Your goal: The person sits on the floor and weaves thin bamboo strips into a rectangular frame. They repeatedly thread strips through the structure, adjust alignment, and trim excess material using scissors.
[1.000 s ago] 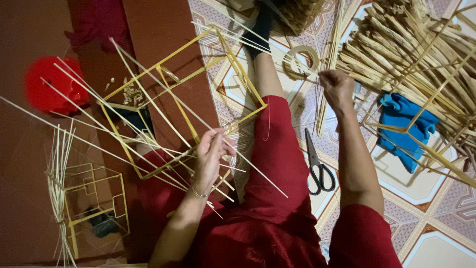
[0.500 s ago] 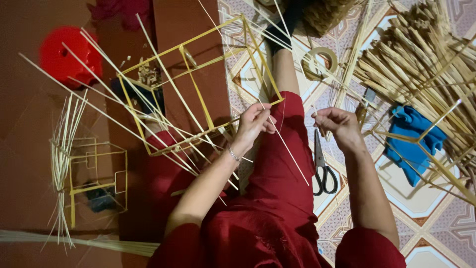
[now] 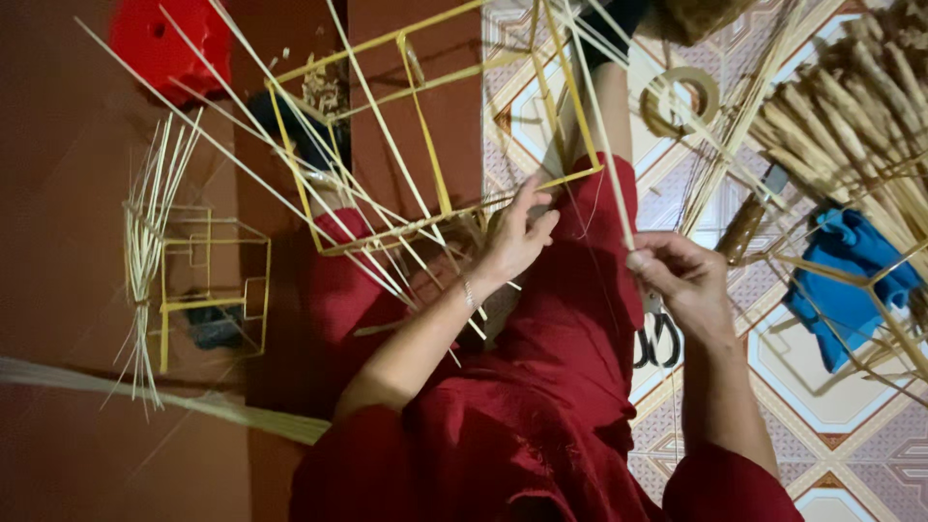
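Observation:
I sit on the floor in dark red clothes with a large yellow stick frame (image 3: 425,145) resting over my lap. My left hand (image 3: 517,237) grips the frame's near bar, fingers wrapped around the bamboo where several thin sticks cross. My right hand (image 3: 681,280) pinches one thin pale stick (image 3: 599,126) that runs up and away past the frame's corner. Black-handled scissors (image 3: 657,343) lie on the floor, partly hidden under my right wrist.
A smaller stick frame (image 3: 213,280) with a bundle of thin sticks (image 3: 145,251) lies at the left. A red object (image 3: 169,43) sits at top left. A tape roll (image 3: 681,97), a heap of bamboo strips (image 3: 851,126) and a blue cloth (image 3: 851,280) lie right on patterned tiles.
My left hand has moved up onto the frame's near bar. My right hand came back from the strips at the right and now holds a thin stick close to my lap.

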